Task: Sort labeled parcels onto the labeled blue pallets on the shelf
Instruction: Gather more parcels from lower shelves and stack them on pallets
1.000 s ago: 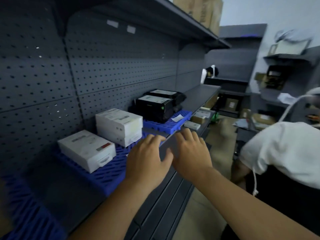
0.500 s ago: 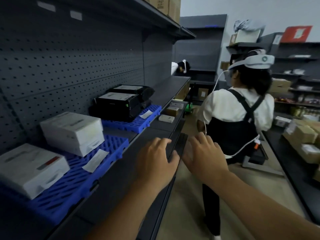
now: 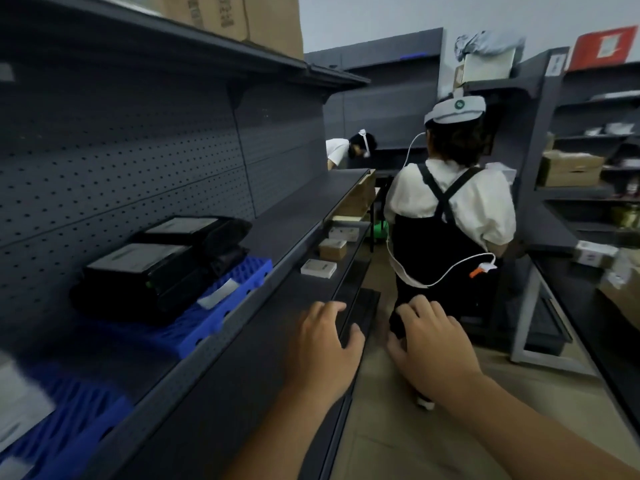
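My left hand (image 3: 323,344) and my right hand (image 3: 429,344) hover side by side, fingers spread, empty, over the front edge of the dark shelf (image 3: 263,327). On the shelf to the left sits a blue pallet (image 3: 221,313) carrying two black parcels (image 3: 149,275) with a white label slip (image 3: 218,296) at its front. A second blue pallet (image 3: 69,427) lies nearer at the bottom left, with a blurred white parcel (image 3: 17,407) at the frame edge. Small white and brown parcels (image 3: 327,254) rest on a lower shelf ahead.
A person in a white shirt and black apron (image 3: 446,244) stands in the aisle just ahead, back turned. Another person (image 3: 346,150) bends further back. Cardboard boxes (image 3: 242,19) sit on the top shelf. Shelving with boxes (image 3: 571,171) lines the right side.
The view has swung right along the aisle. The white parcels slid off to the left edge. Both hands drew away from the near pallet and stay empty.
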A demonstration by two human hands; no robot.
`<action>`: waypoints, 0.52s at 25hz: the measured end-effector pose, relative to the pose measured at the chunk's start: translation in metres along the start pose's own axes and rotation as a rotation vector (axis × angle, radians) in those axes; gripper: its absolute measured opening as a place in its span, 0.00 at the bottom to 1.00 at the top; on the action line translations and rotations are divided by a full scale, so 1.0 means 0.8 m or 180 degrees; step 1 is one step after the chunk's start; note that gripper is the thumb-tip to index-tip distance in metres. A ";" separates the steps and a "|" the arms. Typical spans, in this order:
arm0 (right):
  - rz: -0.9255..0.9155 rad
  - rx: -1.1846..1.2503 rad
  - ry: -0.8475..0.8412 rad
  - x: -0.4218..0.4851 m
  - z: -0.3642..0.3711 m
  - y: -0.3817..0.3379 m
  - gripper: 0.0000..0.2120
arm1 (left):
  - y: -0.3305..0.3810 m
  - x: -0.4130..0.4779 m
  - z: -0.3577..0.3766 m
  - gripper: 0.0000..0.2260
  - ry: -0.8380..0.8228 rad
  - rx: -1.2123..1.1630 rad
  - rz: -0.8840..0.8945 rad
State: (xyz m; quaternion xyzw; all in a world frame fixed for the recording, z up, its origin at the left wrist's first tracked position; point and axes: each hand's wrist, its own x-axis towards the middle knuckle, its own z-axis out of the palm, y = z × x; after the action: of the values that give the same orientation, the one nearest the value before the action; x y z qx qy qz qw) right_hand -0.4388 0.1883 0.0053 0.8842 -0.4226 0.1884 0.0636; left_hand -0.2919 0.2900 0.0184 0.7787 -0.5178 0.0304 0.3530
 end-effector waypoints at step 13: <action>-0.0182 -0.0044 -0.0194 0.307 0.168 0.166 0.18 | -0.047 0.321 0.226 0.19 -0.0017 -0.0051 -0.0317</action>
State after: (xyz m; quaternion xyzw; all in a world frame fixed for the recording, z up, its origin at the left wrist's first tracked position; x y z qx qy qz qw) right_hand -0.3634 -0.1099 -0.0295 0.9008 -0.4002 0.1566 0.0621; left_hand -0.2000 -0.0085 -0.0308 0.8007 -0.4796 0.0066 0.3589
